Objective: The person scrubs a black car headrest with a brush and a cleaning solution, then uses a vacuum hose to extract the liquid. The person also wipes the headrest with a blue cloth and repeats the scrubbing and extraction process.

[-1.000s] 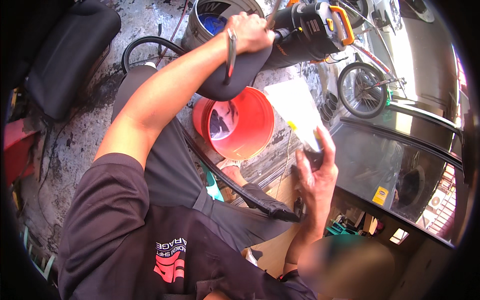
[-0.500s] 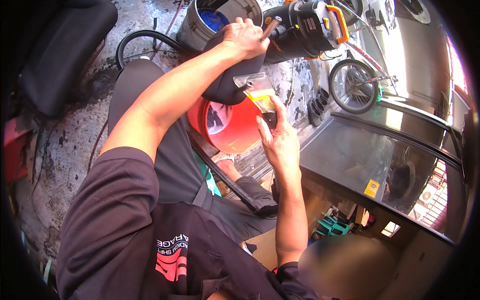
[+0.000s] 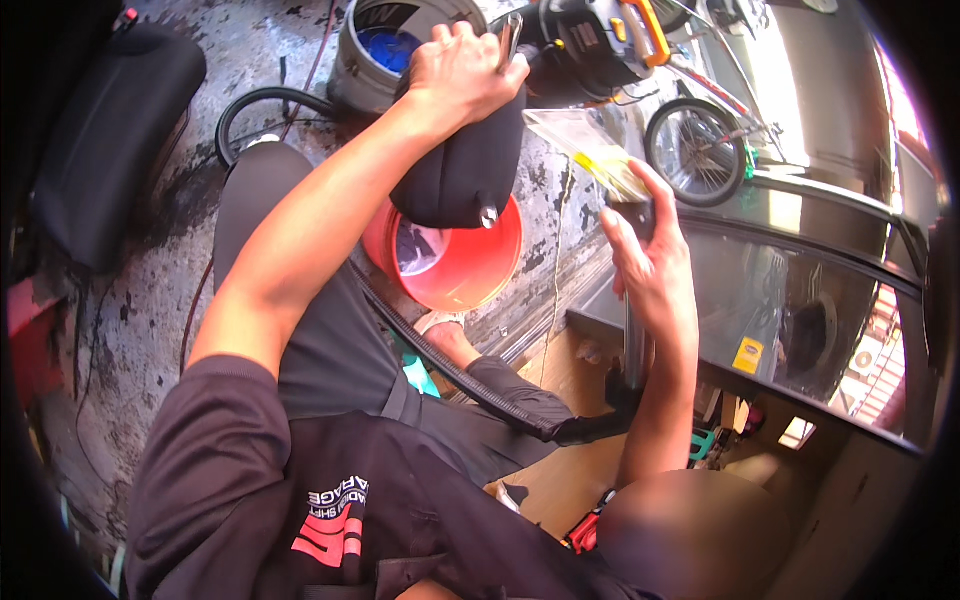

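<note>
My left hand [image 3: 460, 80] is closed on a black padded headrest [image 3: 455, 170], with one metal post [image 3: 512, 38] rising beside its fingers. The other post's end shows low on the pad. Beneath the headrest is a red bucket [image 3: 490, 275] with something pale and dark inside. My right hand [image 3: 650, 250] wraps round the handle of a vacuum nozzle [image 3: 600, 165] with a clear, yellow-marked head, held apart from the headrest on the right. A tube runs down from that hand to a ribbed black hose [image 3: 460, 375], which crosses my legs.
A grey bucket [image 3: 350, 70] with blue contents stands at the far side beside a black and orange vacuum cleaner [image 3: 585, 50]. Far left lies a black seat cushion [image 3: 120, 140]. A bicycle [image 3: 695, 150] and a dark glossy panel [image 3: 720, 290] are on the right.
My right hand has drawn the nozzle rightward, away from the headrest. My left hand still grips the headrest, which has turned slightly so a post end shows. The whole view has shifted a little.
</note>
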The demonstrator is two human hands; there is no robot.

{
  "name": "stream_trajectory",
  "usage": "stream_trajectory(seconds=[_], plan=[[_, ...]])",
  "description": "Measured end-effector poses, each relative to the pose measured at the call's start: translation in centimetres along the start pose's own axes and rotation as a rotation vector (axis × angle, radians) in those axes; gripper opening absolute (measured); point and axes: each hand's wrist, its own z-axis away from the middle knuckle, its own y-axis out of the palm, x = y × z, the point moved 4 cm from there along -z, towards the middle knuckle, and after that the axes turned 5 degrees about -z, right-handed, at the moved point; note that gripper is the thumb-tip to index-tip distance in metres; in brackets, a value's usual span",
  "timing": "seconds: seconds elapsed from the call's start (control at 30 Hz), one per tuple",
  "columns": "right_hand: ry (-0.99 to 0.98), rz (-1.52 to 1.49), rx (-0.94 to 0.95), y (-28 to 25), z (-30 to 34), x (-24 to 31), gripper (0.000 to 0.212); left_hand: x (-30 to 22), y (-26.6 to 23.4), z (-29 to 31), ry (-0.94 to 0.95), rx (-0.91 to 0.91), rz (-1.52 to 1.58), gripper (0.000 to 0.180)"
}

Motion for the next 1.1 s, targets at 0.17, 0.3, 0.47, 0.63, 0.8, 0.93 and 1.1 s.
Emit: stream_trajectory(seconds=[0.17, 0.3, 0.47, 0.63, 0.8, 0.93, 1.1], plan=[[0.031, 0.002, 0.07, 0.0, -2.0, 1.4, 0.063, -0.4, -0.6, 1.2, -0.008, -0.008, -0.069, 0.088], [-0.075, 0.067, 0.034, 0.4, -3.0, 1.8, 0.063, -0.2, -2.4, 0.9, -0.02, 0.02, -0.071, 0.091], [-0.046, 0.115, 0.058, 1.0, -2.9, 3.6, 0.062, -0.5, -4.6, 1.2, -0.096, 0.116, -0.006, 0.099], [-0.173, 0.165, 0.086, 3.4, -3.3, 2.1, 0.062, 0.2, -2.2, 1.4, -0.114, 0.247, 0.02, 0.099], [-0.046, 0.186, 0.175, 4.1, -1.7, -0.1, 0.066, 0.1, 0.5, 2.0, -0.072, 0.205, -0.07, 0.1], [-0.011, 0.171, 0.186, 4.1, 0.2, -1.5, 0.067, -0.3, 0.6, 2.1, -0.055, 0.214, -0.111, 0.101], [-0.038, 0.14, 0.183, 4.2, 2.1, -2.9, 0.066, -0.2, 0.8, 1.7, -0.069, 0.243, -0.108, 0.096]])
